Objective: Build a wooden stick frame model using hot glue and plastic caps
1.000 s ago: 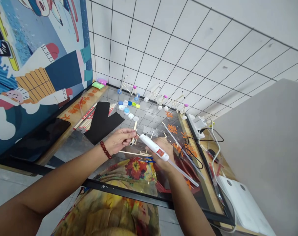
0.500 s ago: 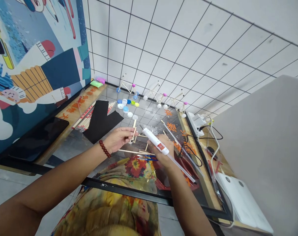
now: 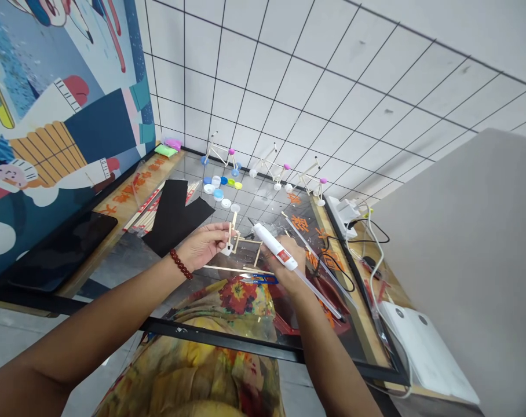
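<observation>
Closest of all, below the black front edge of the bench (image 3: 128, 263), flower-patterned clothing (image 3: 193, 376). Just past that edge, a pair of blue-handled snips (image 3: 265, 279), blades toward the left, lying beside thin loose sticks (image 3: 219, 268). Slanting up from the near right, a clear glue stick (image 3: 317, 295) running into the back of a white glue gun (image 3: 275, 246). Wrapped round the gun, the right hand (image 3: 292, 255), with the nozzle aimed up and left, near the other fingertips but apart from them. Opposite, with a red bead bracelet (image 3: 180, 264) at the wrist, the left hand (image 3: 206, 243), narrowed to a pinch on a short stick (image 3: 230, 233), held upright. Just right of those fingertips, low over the bench, a small stick frame (image 3: 249, 240), with a white cap (image 3: 229, 249) at the left end; resting or lifted, cannot tell. Off to the left, black card (image 3: 171, 220) over red-marked bundled sticks (image 3: 143, 211). To the right, a second clear rod (image 3: 304, 240). Farther back, coloured caps (image 3: 218, 195) in a cluster, then three stick structures (image 3: 266, 157) in a row, each with a pink ball. Behind everything, the white tiled wall (image 3: 245, 87).
</observation>
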Available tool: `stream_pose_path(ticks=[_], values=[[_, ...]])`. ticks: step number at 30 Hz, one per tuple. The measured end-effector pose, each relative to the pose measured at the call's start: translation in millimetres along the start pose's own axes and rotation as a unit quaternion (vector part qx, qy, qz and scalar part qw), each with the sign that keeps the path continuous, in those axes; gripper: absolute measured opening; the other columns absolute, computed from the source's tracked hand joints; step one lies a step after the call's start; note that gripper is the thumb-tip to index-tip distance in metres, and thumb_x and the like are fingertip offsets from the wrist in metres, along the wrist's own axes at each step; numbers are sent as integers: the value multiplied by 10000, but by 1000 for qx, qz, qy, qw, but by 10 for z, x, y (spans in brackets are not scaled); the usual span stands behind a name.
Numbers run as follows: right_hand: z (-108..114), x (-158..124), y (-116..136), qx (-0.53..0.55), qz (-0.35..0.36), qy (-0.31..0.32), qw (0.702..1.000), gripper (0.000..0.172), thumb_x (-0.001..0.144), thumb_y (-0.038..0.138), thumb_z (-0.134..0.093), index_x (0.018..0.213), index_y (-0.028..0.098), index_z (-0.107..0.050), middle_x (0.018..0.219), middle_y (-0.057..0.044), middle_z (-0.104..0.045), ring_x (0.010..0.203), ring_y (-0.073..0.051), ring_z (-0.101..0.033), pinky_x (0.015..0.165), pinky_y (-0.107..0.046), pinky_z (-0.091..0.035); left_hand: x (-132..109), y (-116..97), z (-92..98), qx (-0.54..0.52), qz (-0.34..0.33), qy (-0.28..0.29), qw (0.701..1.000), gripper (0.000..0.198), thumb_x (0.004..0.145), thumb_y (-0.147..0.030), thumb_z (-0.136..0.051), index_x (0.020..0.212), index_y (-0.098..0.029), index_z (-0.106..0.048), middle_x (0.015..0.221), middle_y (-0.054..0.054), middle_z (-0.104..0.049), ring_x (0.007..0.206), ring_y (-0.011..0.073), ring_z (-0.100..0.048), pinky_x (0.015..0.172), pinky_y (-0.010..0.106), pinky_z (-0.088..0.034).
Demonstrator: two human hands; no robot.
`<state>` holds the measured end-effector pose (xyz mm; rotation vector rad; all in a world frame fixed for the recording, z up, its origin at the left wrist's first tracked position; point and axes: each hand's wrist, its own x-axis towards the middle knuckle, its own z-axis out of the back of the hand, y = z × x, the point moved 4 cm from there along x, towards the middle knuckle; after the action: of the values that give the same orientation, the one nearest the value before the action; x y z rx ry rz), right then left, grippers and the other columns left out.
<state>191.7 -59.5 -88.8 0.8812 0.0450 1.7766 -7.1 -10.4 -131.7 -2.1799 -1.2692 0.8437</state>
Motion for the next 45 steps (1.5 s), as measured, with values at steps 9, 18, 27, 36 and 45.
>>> stream_pose_path(ticks=[9,18,27,36,45], values=[[-3,-3,26,-4,60,-13,998,296,891,420,-555,683,215,-508,658,-6,-577,661,-175,-552,676,-323,-405,-31,-70,-55,42,-33,34,998,194,629,-109,-800,774,-90,-672,792,87,-696,453,-2,-385,382,124,-263],[4,-5,80,47,96,0,994,226,865,346,-593,692,205,-558,658,-6,-610,650,-172,-575,728,-330,-396,-28,-45,-46,59,-29,24,998,259,547,-143,-858,727,-89,-680,643,24,-616,480,26,-446,397,133,-269],[-35,-9,72,10,118,24,993,202,854,336,-596,707,199,-579,669,-25,-629,665,-183,-581,729,-330,-390,-41,-9,-67,104,-18,73,992,250,647,-250,-822,823,-93,-741,795,94,-683,494,8,-399,402,143,-216],[-58,-22,40,16,119,41,992,180,832,321,-594,696,207,-560,637,-14,-590,643,-186,-550,710,-337,-379,-35,4,-49,114,-13,68,991,223,655,-262,-814,802,-109,-746,746,68,-668,497,15,-400,404,147,-227],[-47,-21,43,7,128,31,991,211,832,300,-564,647,214,-510,601,6,-540,609,-170,-510,699,-336,-370,-15,16,-34,123,-21,41,991,295,574,-274,-861,779,-103,-734,678,51,-648,486,18,-421,396,134,-239]])
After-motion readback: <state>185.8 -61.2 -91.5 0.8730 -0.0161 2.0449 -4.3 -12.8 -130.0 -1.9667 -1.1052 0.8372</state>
